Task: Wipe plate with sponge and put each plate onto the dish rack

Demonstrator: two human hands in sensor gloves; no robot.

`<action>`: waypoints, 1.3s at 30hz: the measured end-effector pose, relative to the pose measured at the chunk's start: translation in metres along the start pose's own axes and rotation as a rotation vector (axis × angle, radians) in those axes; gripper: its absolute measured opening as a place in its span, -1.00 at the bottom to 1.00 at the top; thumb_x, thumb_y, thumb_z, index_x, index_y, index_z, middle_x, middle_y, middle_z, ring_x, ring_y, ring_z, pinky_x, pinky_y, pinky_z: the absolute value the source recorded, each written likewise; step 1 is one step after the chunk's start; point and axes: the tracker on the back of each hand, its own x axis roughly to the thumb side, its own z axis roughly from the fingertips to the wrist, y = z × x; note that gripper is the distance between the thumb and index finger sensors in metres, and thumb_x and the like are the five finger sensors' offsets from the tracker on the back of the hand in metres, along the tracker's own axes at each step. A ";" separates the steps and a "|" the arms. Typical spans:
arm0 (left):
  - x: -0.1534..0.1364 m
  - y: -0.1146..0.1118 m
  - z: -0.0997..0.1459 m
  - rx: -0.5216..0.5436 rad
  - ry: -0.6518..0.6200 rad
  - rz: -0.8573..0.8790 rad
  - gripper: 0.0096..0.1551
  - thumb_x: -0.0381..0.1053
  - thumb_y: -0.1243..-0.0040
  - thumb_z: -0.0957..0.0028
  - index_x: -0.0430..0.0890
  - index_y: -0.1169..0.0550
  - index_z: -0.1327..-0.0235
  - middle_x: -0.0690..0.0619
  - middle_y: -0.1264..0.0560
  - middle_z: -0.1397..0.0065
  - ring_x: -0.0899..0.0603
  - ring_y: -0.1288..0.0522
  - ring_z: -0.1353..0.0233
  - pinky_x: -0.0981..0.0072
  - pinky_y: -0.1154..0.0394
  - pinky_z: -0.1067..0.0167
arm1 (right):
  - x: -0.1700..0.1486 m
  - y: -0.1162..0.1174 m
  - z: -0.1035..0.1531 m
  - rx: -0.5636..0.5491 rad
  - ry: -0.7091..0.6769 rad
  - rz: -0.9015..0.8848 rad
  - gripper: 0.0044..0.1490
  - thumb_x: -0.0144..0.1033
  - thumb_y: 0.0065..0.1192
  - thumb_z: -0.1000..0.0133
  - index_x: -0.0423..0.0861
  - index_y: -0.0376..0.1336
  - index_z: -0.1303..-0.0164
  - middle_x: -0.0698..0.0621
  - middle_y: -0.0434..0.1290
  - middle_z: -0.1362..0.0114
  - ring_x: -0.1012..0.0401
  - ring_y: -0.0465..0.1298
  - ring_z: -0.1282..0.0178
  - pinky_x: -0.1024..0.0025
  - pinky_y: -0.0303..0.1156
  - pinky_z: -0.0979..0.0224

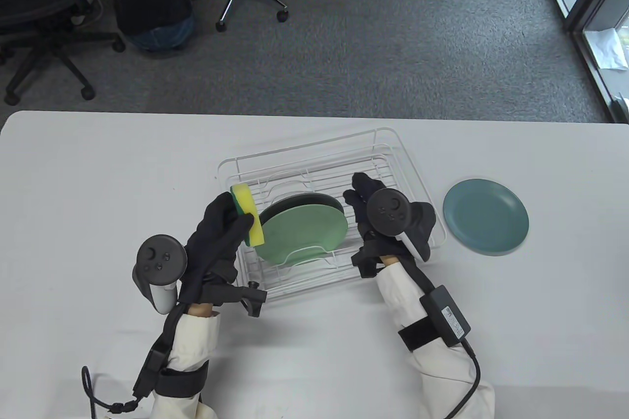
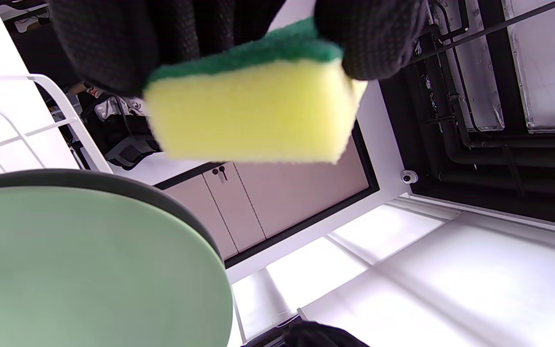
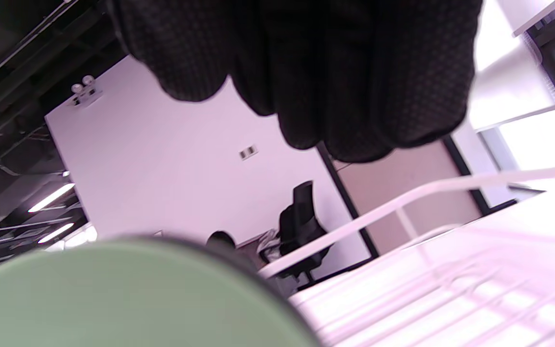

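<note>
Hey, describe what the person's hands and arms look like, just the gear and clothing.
Both the left hand and the right hand wear black knit gloves, each with a round dark tracker with buttons on its back. Cream sleeves carry black straps. A black labelled box with a cable sits on the right forearm.

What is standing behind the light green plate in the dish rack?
A dark plate stands behind the light green plate in the dish rack; only its rim shows, the rest is covered.

Dark plate (image 1: 328,201) mostly hidden behind light green plate (image 1: 303,234); right palm hidden under tracker (image 1: 388,210).
</note>
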 end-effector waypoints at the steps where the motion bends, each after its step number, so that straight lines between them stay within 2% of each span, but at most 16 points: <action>1: 0.000 0.000 0.000 -0.001 -0.001 -0.001 -0.10 0.12 -0.22 -0.14 -0.43 -0.35 -0.56 -0.40 -0.50 -0.42 -0.40 -0.59 -0.25 -0.03 -0.61 -0.13 | -0.006 -0.006 -0.002 -0.013 0.016 0.006 -0.39 -0.27 0.26 -0.20 -0.31 0.34 -0.38 -0.35 0.54 -0.29 -0.20 0.59 -0.17 -0.01 0.58 -0.17; 6: 0.000 -0.001 0.000 -0.003 -0.003 -0.003 -0.10 0.13 -0.22 -0.14 -0.43 -0.35 -0.56 -0.39 -0.50 -0.42 -0.40 -0.59 -0.26 -0.03 -0.61 -0.13 | -0.042 -0.031 -0.007 -0.079 0.118 0.069 -0.32 -0.27 0.24 -0.21 -0.37 0.29 -0.44 -0.41 0.49 -0.34 -0.25 0.54 -0.21 -0.05 0.55 -0.20; 11: 0.001 0.000 0.000 0.001 -0.008 -0.010 -0.10 0.13 -0.22 -0.14 -0.43 -0.35 -0.56 -0.40 -0.50 -0.42 -0.40 -0.59 -0.25 -0.03 -0.61 -0.13 | -0.097 -0.040 -0.011 -0.068 0.292 0.178 -0.19 -0.26 0.22 -0.23 -0.47 0.15 -0.55 -0.52 0.35 -0.44 -0.38 0.40 -0.32 -0.14 0.46 -0.28; 16: -0.001 -0.004 -0.001 -0.008 0.000 -0.016 -0.10 0.13 -0.22 -0.14 -0.43 -0.35 -0.56 -0.40 -0.50 -0.42 -0.40 -0.59 -0.25 -0.04 -0.61 -0.13 | -0.151 -0.039 -0.010 -0.070 0.430 0.281 -0.14 -0.29 0.22 -0.22 -0.50 0.08 -0.58 -0.57 0.26 -0.49 -0.48 0.25 -0.38 -0.25 0.35 -0.36; 25: 0.000 -0.009 -0.003 -0.023 -0.004 -0.017 -0.09 0.13 -0.22 -0.14 -0.43 -0.34 -0.56 -0.40 -0.49 -0.42 -0.40 -0.59 -0.26 -0.03 -0.61 -0.13 | -0.234 -0.019 0.006 0.096 0.698 0.379 0.09 -0.19 0.21 -0.22 -0.61 -0.13 -0.64 -0.69 0.05 -0.55 -0.59 0.07 -0.41 -0.38 0.22 -0.39; 27: -0.001 -0.009 -0.003 -0.021 -0.008 -0.016 -0.09 0.13 -0.21 -0.15 -0.43 -0.34 -0.56 -0.39 -0.49 -0.42 -0.40 -0.59 -0.26 -0.03 -0.61 -0.13 | -0.249 -0.015 0.012 0.099 0.753 0.399 0.17 -0.12 0.17 -0.22 -0.68 -0.20 -0.61 -0.72 0.04 -0.54 -0.59 0.11 -0.39 -0.37 0.24 -0.38; 32: 0.000 -0.009 -0.003 -0.023 -0.007 -0.012 -0.09 0.13 -0.21 -0.14 -0.43 -0.34 -0.56 -0.39 -0.49 -0.42 -0.40 -0.59 -0.26 -0.03 -0.61 -0.13 | -0.275 -0.006 0.022 0.150 0.879 0.463 0.25 -0.04 0.12 -0.22 -0.75 -0.24 -0.57 -0.77 0.04 -0.50 -0.57 0.20 -0.35 -0.33 0.33 -0.32; 35: 0.000 -0.009 -0.003 -0.024 -0.005 -0.013 -0.09 0.13 -0.21 -0.14 -0.43 -0.34 -0.56 -0.39 -0.49 -0.42 -0.39 -0.59 -0.26 -0.03 -0.61 -0.13 | -0.282 -0.003 0.024 0.181 0.919 0.444 0.24 -0.04 0.12 -0.22 -0.76 -0.22 -0.56 -0.77 0.08 -0.48 -0.49 0.31 -0.28 -0.22 0.41 -0.28; 39: 0.000 -0.010 -0.004 -0.025 -0.004 -0.010 -0.10 0.13 -0.22 -0.14 -0.43 -0.34 -0.56 -0.39 -0.49 -0.42 -0.39 -0.59 -0.26 -0.03 -0.61 -0.13 | -0.288 0.002 0.023 0.206 0.938 0.447 0.23 -0.06 0.15 -0.20 -0.80 -0.16 -0.52 -0.71 0.26 -0.36 -0.32 0.45 -0.10 0.00 0.52 -0.14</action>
